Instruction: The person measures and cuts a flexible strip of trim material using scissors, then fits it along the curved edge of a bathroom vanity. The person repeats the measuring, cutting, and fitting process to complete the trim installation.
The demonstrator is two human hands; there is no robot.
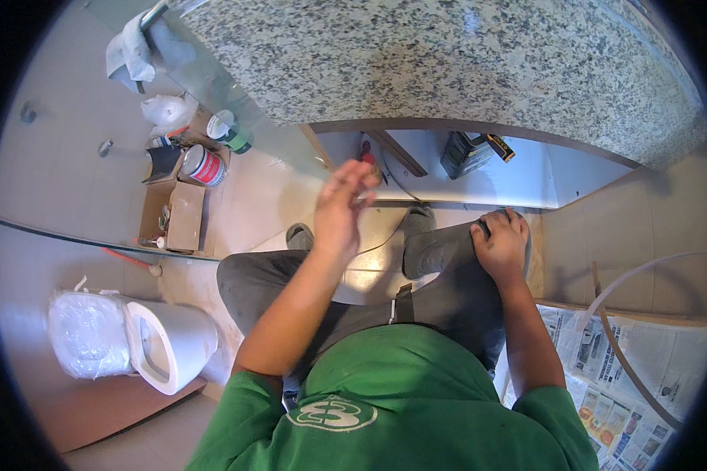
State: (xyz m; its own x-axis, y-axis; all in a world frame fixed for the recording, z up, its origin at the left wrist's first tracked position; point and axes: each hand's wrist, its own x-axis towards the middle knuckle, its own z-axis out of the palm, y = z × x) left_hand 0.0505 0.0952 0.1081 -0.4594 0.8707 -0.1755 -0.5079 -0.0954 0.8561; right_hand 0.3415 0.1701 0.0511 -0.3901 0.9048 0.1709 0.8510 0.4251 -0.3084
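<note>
My left hand (342, 208) is raised in front of the open cabinet (511, 184) under the speckled granite counter (479, 63), its fingers loosely bent and apart. Behind its fingertips are small red items (367, 147) inside the cabinet; whether the fingers touch anything there is unclear. A thin cord (401, 184) runs from near them down to the floor. My right hand (499, 239) rests with spread fingers on my bent right knee in dark trousers. A black-and-yellow object (471, 153) lies inside the cabinet at the right.
A glass panel edge (71, 241) curves along the left. Nearby are cardboard boxes (184, 216), cans (204, 165) and a hanging cloth (126, 59). A white toilet (165, 345) with plastic-wrapped lid stands lower left. Newspapers (636, 361) and curved strips (613, 330) lie at lower right.
</note>
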